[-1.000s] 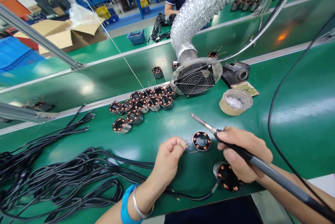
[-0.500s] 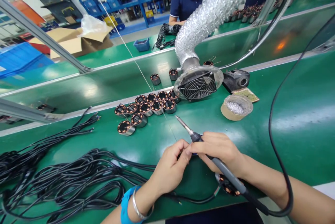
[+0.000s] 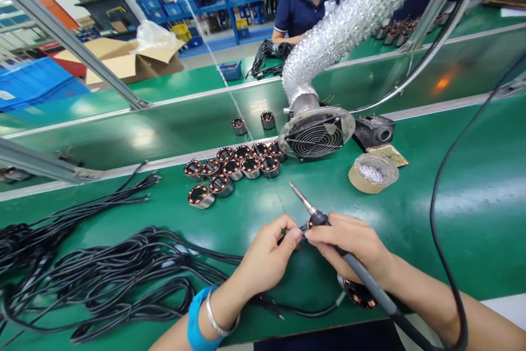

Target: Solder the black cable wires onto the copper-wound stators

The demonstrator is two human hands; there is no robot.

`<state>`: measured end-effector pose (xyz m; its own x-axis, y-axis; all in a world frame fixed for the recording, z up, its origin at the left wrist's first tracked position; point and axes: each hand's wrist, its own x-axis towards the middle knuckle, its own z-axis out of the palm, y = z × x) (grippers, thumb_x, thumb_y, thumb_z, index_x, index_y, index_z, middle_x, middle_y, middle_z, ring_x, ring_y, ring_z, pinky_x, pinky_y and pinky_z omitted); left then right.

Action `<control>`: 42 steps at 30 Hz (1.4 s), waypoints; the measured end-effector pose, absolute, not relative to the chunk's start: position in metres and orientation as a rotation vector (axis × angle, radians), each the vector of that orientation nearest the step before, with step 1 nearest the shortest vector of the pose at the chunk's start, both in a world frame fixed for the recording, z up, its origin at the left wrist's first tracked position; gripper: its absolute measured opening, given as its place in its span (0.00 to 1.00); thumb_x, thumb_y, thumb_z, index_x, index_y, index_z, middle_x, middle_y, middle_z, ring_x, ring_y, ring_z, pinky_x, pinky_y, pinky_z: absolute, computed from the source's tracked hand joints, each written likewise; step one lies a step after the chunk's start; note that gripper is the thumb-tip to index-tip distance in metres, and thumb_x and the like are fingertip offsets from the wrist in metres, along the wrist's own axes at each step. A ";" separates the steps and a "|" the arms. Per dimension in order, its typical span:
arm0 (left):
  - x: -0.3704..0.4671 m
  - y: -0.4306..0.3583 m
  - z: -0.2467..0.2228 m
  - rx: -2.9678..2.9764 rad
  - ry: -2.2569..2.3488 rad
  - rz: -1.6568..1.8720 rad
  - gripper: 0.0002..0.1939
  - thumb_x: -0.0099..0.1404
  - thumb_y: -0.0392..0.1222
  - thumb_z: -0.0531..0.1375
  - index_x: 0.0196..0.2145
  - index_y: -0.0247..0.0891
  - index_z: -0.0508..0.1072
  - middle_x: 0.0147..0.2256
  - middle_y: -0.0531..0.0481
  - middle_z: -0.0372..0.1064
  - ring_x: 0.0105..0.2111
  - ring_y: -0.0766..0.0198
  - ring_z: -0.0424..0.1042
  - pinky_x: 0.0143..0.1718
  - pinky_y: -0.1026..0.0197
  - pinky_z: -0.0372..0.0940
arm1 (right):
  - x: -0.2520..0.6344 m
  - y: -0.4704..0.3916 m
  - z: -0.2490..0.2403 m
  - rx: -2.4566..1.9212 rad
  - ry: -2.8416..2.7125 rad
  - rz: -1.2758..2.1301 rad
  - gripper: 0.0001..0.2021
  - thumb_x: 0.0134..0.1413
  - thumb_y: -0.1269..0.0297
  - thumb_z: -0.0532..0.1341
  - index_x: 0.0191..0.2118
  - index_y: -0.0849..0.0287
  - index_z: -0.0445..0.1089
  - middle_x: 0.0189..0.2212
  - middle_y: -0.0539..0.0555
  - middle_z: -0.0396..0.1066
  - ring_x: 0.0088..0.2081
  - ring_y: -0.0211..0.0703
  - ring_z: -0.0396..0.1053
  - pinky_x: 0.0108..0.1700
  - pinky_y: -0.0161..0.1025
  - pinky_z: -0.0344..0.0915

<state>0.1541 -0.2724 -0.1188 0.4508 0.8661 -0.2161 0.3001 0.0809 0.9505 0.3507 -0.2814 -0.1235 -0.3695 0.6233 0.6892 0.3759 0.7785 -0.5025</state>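
My right hand (image 3: 357, 241) is closed around a soldering iron (image 3: 364, 274), its metal tip pointing up and left over the bench. Thumb and forefinger of my left hand (image 3: 271, 255) pinch thin dark wires (image 3: 303, 228) just left of the right fingertips. A piece with copper windings (image 3: 309, 223) shows partly behind the iron; the hands hide most of it. From above, a thin strand (image 3: 280, 201) runs down to the left fingers. Below my right hand lies a wound motor stator (image 3: 359, 293), partly covered, with a black cable (image 3: 314, 314) at its left.
Several stators (image 3: 232, 167) stand grouped beyond my hands. Bundled black cables (image 3: 135, 274) cover the bench at left. A fume extractor fan (image 3: 316, 137) hangs ahead, beside a tub of silvery bits (image 3: 373, 173) and a black iron holder (image 3: 375, 131). A person (image 3: 308, 11) sits opposite.
The hands have drawn slightly apart, the right hand and soldering iron shifting a little right. A copper-wound piece now shows between them. The whole view has shifted slightly.
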 end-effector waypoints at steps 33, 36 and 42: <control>0.164 -0.269 -0.125 0.948 1.128 0.622 0.16 0.58 0.51 0.62 0.25 0.37 0.66 0.14 0.65 0.43 0.15 0.74 0.38 0.17 0.67 0.37 | 0.354 -0.277 -0.136 -0.865 -1.999 0.598 0.20 0.55 0.79 0.54 0.52 0.57 0.61 0.33 0.51 0.70 0.33 0.39 0.66 0.36 0.36 0.66; 0.163 -0.269 -0.126 0.940 1.124 0.624 0.17 0.58 0.52 0.63 0.25 0.37 0.66 0.14 0.65 0.43 0.15 0.75 0.38 0.17 0.67 0.36 | 0.354 -0.277 -0.135 -0.851 -1.964 0.610 0.20 0.53 0.79 0.55 0.52 0.58 0.60 0.32 0.50 0.70 0.33 0.39 0.66 0.37 0.36 0.66; 0.164 -0.268 -0.125 0.921 1.139 0.620 0.18 0.56 0.54 0.64 0.24 0.37 0.65 0.14 0.65 0.43 0.15 0.75 0.38 0.17 0.67 0.37 | 0.349 -0.277 -0.133 -0.943 -2.155 0.583 0.16 0.53 0.76 0.57 0.48 0.56 0.64 0.32 0.51 0.71 0.31 0.41 0.67 0.34 0.37 0.65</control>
